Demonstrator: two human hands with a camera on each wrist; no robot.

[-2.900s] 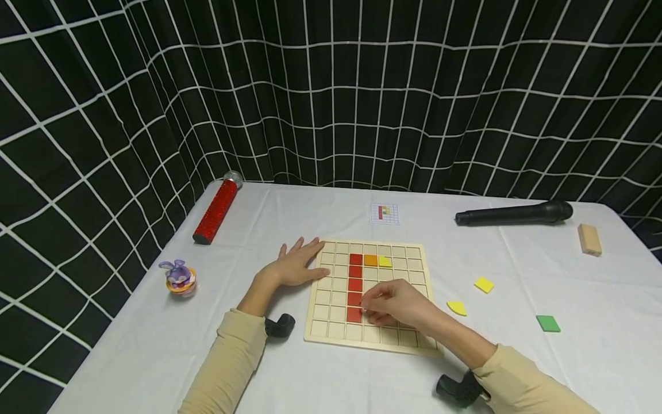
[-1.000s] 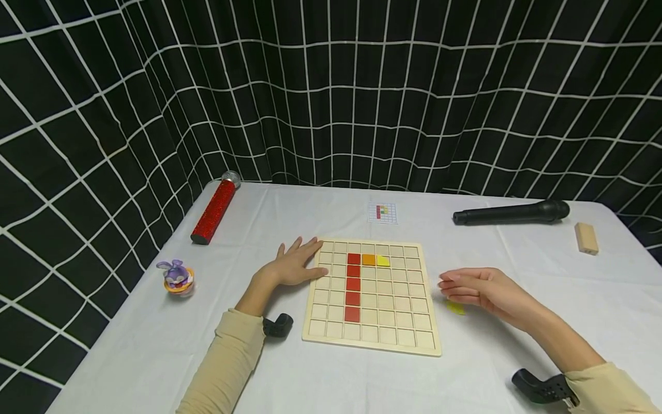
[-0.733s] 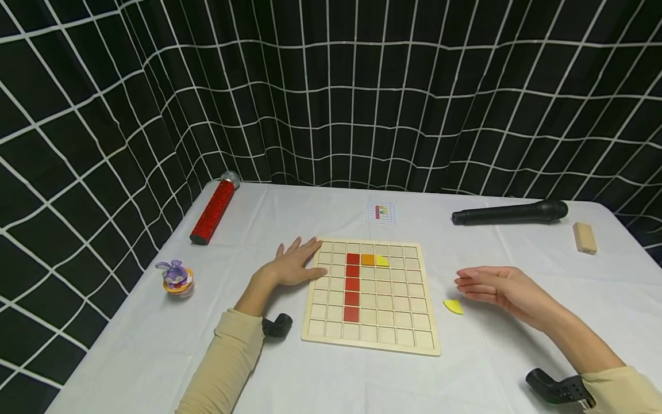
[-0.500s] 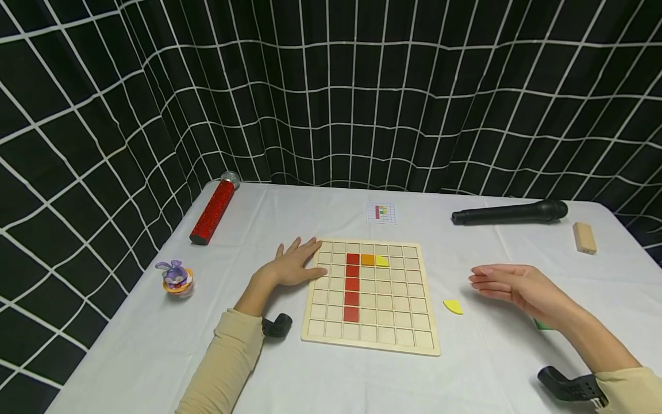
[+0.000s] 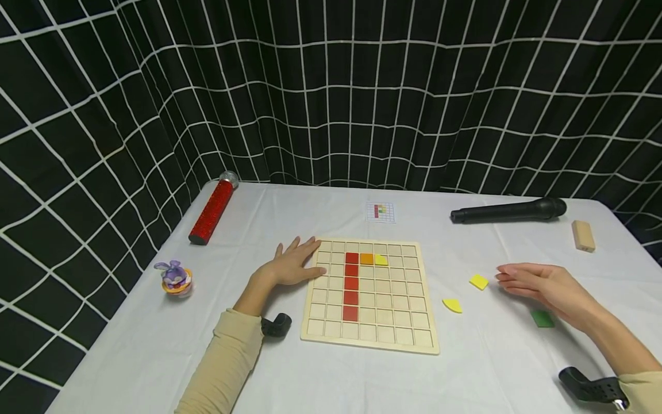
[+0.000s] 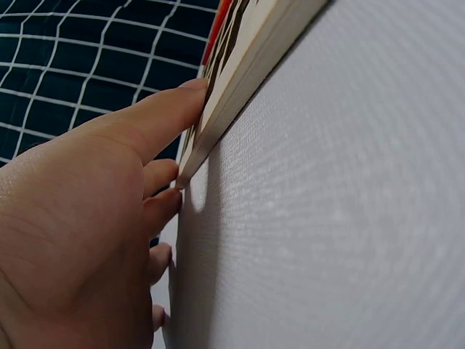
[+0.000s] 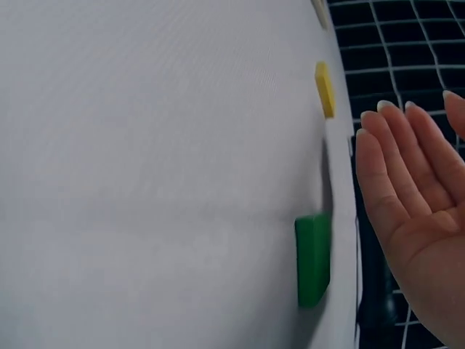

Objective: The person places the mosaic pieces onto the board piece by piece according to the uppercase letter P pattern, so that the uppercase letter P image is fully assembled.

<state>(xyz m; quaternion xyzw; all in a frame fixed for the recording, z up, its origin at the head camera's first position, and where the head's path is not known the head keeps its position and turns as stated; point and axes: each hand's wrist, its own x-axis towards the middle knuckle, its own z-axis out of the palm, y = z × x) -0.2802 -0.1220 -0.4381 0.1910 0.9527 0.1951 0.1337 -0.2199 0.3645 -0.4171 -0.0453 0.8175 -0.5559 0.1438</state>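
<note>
A wooden grid board lies on the white table, holding a column of red tiles, an orange tile and a yellow tile. My left hand lies flat, fingers straight, against the board's left edge. My right hand hovers open to the right of the board, holding nothing. Its fingertips are just right of a yellow square tile, also visible in the right wrist view. A green tile lies beside that hand. A yellow quarter-round tile lies near the board.
A small pattern card lies behind the board. A black microphone and a wooden block sit at the back right. A red glitter tube and a purple bunny toy are on the left. Black grid curtain surrounds the table.
My right hand left the red tiles on the board and moved right, past the yellow quarter-round tile, to the yellow square and green tiles. The left hand stayed put.
</note>
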